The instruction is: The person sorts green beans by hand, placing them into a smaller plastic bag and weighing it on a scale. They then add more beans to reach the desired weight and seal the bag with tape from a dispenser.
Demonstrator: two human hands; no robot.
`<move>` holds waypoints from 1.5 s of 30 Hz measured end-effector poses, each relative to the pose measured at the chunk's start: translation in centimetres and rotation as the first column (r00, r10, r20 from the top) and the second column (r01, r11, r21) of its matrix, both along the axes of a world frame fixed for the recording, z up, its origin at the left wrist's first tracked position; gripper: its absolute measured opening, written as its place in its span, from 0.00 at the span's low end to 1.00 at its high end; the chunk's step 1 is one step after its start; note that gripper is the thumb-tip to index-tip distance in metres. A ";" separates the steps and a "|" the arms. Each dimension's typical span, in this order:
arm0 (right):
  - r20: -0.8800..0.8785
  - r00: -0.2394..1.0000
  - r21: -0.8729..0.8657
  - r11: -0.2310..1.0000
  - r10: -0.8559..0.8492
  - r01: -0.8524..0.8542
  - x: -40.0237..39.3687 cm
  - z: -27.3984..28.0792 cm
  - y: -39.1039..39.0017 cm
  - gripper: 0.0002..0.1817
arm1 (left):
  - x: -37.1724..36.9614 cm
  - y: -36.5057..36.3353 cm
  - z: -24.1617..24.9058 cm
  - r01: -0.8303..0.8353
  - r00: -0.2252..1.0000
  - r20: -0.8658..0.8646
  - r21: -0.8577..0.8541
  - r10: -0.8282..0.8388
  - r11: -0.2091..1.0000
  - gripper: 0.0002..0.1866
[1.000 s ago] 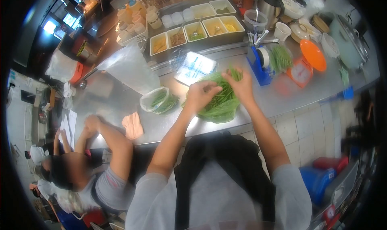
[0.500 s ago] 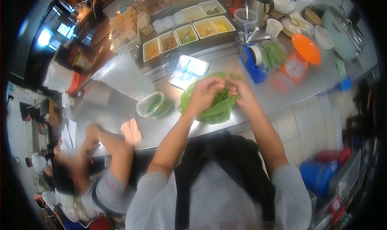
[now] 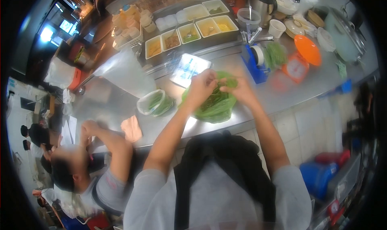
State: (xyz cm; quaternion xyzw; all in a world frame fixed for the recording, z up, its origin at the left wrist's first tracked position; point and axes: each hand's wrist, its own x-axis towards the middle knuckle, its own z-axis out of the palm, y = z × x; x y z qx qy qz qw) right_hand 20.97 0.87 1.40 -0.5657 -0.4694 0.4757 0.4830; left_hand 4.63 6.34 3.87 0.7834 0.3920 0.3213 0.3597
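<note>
A green plastic bag [image 3: 215,114] with green leafy stalks in it lies on the steel counter in front of me. Over its left side is my left hand [image 3: 202,87], fingers curled together in a pinch near the bag's mouth. My right hand [image 3: 238,89] faces it from the right, thumb and fingertips also drawn together. Whatever sits between the fingertips of either hand is too small and blurred to name. Left of the bag stands a clear plastic bag [image 3: 142,106] holding more greens [image 3: 156,102].
Behind lie a white-and-blue packet [image 3: 189,70] and several food trays [image 3: 170,40]. A blue tape dispenser [image 3: 254,64], a bundle of greens [image 3: 275,54] and an orange scale [image 3: 296,67] stand to the right. An orange cloth [image 3: 131,128] lies left, near a seated person's arm [image 3: 115,143].
My left hand has shifted slightly left and up, and my right hand slightly left. More of the greens between them now shows. The co-worker's hand at left has moved a little.
</note>
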 end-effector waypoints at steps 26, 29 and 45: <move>-0.104 0.981 0.205 0.962 -0.164 0.182 -2.1 0.9 1.5 0.07 | -3.5 -1.0 -3.3 -0.027 0.999 0.008 -0.463 0.035 0.886 0.11; -0.571 0.818 -0.083 0.996 -0.078 0.037 -0.1 -0.9 1.6 0.07 | -2.6 -0.4 -3.3 0.188 0.879 0.474 -0.431 0.044 0.883 0.09; 0.009 0.992 0.064 0.990 0.123 -0.123 -2.1 -0.6 1.4 0.15 | -2.3 -0.6 -0.3 -0.116 0.993 0.019 0.231 0.115 0.966 0.06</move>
